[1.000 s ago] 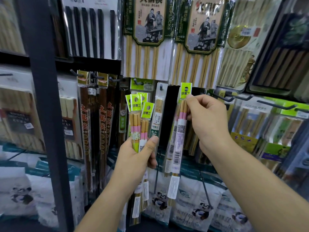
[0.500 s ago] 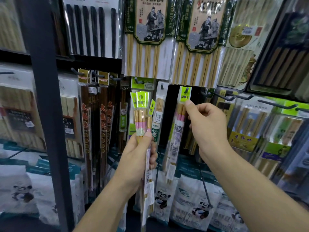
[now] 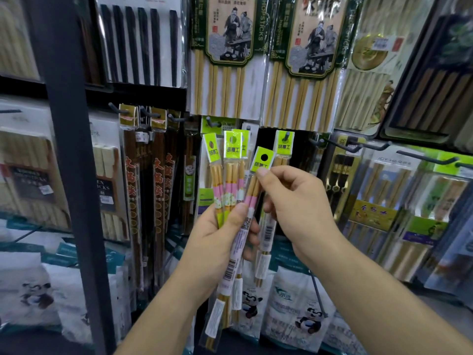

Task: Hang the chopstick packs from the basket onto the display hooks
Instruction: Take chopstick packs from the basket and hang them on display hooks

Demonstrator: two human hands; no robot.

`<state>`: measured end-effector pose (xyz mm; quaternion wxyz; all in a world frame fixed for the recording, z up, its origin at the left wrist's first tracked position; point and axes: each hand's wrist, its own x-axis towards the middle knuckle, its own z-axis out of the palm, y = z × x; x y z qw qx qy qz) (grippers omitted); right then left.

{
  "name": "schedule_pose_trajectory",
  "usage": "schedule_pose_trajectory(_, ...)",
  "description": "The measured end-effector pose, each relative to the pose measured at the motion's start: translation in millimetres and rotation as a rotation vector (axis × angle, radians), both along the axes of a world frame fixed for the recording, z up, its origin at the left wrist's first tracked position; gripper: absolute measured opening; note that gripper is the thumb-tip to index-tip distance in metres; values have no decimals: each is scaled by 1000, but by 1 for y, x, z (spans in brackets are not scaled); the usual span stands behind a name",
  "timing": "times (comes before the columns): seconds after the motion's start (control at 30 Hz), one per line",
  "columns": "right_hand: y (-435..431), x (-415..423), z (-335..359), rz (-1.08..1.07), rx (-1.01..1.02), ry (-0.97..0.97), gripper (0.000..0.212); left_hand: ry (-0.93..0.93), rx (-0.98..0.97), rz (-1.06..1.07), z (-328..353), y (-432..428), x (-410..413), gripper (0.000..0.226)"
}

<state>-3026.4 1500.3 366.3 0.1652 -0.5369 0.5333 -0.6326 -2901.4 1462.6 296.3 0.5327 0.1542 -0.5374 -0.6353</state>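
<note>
My left hand [image 3: 217, 242] grips a fan of several slim chopstick packs [image 3: 231, 175] with lime-green header tabs and pink-banded sticks, held upright in front of the display. My right hand [image 3: 294, 203] pinches the top of the rightmost pack [image 3: 252, 193], just under its green tab with a round hang hole. Behind my right hand, one matching pack [image 3: 284, 144] hangs on a dark display hook [image 3: 287, 135]. The basket is out of view.
Large bamboo chopstick packs [image 3: 225, 60] hang above. Dark wooden chopstick packs [image 3: 158, 175] hang to the left, beside a black upright post [image 3: 69, 149]. Empty black hooks [image 3: 353, 147] stick out at the right over boxed sets. Panda-printed bags [image 3: 297, 311] hang below.
My right hand let go of the pack it hung on the hook and moved left to pinch a pack from the bunch. My left hand fanned the packs out.
</note>
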Motion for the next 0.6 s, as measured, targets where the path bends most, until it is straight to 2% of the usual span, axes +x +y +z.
schedule_pose_trajectory(0.13,-1,-6,15,-14,-37,-124,31,-62,27,94,-2,-6,1,34)
schedule_pose_trajectory(0.2,-3,-11,24,-47,-53,-157,33,-102,28,152,-3,-10,3,38)
schedule_pose_trajectory(0.33,-9,-16,32,-105,-59,-199,41,-53,40,117,-1,-10,6,43)
schedule_pose_trajectory(0.6,-18,-22,31,-174,-44,-169,38,-94,-3,105,-2,-8,3,44)
